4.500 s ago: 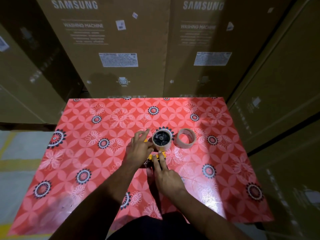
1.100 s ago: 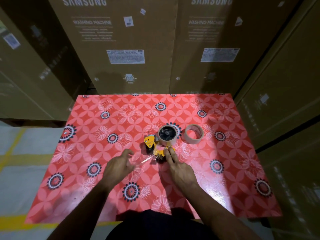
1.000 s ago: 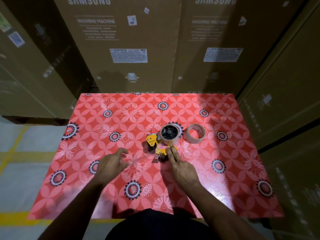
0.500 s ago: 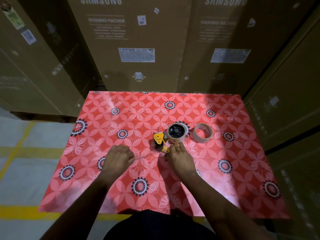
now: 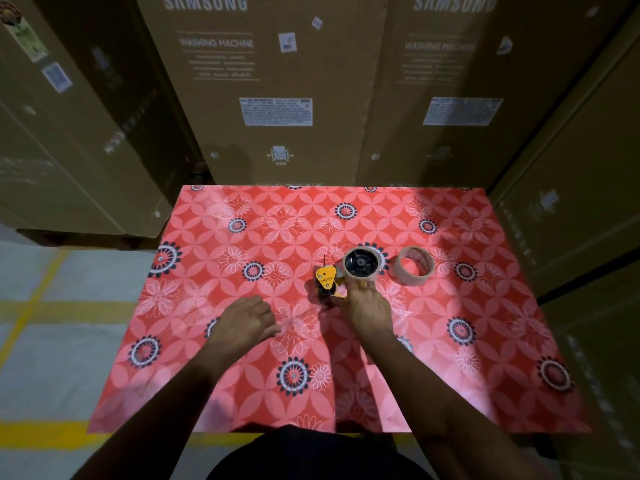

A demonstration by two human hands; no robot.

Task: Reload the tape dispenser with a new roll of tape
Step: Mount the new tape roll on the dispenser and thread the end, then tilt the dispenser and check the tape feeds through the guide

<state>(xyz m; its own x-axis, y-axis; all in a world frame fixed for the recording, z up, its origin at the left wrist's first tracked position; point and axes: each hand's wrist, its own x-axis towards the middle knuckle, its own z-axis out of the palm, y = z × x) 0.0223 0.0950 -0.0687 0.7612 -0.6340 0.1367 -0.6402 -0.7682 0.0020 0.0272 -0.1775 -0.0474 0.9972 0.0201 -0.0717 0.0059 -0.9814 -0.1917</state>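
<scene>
Left hand [image 5: 244, 320] drawn back from tape dispenser [image 5: 337, 277], loosely curled, empty — right hand [image 5: 369, 306] pressing it down; roll seated, loading nearly done.

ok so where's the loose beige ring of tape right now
The loose beige tape ring lies on the red floral table, just right of the yellow tape dispenser.

Both your bare forearms reach forward from the bottom of the view, angled slightly toward each other. Your left hand [image 5: 244, 320] lies palm down, low over the surface, its fingers [image 5: 266, 315] loosely curled together and pointing right, gripping nothing you can see. Your right hand [image 5: 370, 308] sits further forward, back of the hand up, wrist straight, with its fingers [image 5: 360, 289] stretched ahead and pressed down at the tips. The two hands are apart, not touching.
</scene>
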